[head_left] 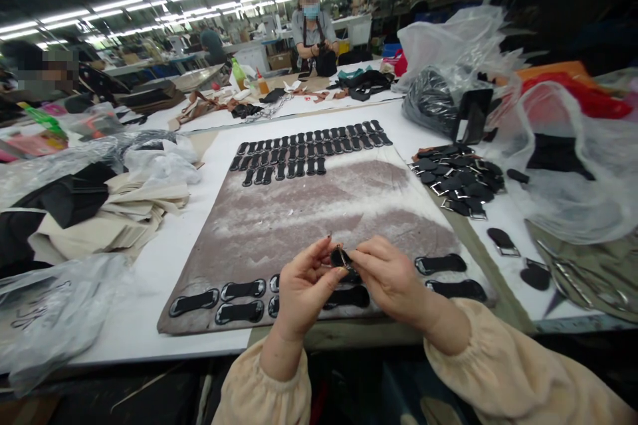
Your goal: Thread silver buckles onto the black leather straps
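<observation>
Both hands meet above the near part of a brown, white-dusted board. Between them is a small black strap tab with a metal buckle. My left hand pinches it with thumb and fingers from the left. From the right, my right hand grips the same piece, its fingertips partly hidden. Below the hands lie black dumbbell-shaped pieces with shiny ends, one being a black piece left of my left hand. Another black piece rests right of my right hand.
Rows of similar black pieces line the board's far side. A pile of black buckle tabs lies at right, near scissors and plastic bags. Fabric stacks sit left. A masked person stands across the table.
</observation>
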